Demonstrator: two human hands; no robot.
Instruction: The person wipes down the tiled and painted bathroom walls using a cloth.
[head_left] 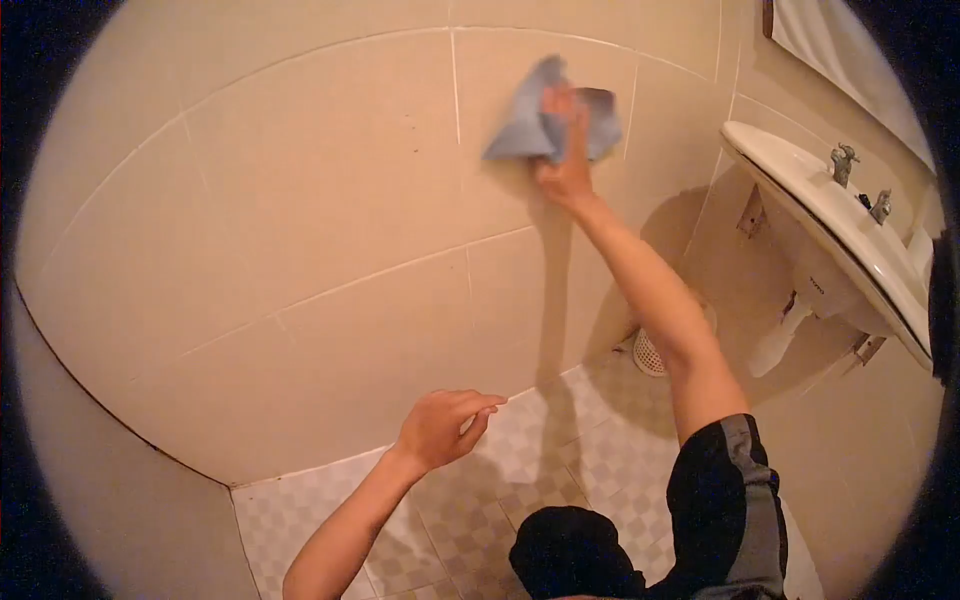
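A blue-grey cloth [522, 125] lies against the beige tiled wall [340, 190], its corners spreading out to both sides. My right hand [566, 150] presses on the cloth with the arm stretched up; the fingers are slightly blurred, with cloth around them. Lower down, my left hand [448, 428] hangs in the air in front of the wall's foot, away from the cloth. Its thumb and fingers curve toward each other with a gap between them, and it holds nothing.
At the right, a white sink [800, 170] with two taps juts from the wall, its pedestal pipe and brackets below. A mirror [850, 60] hangs above it. A perforated white basket [650, 354] stands in the corner on the checkered floor [430, 520].
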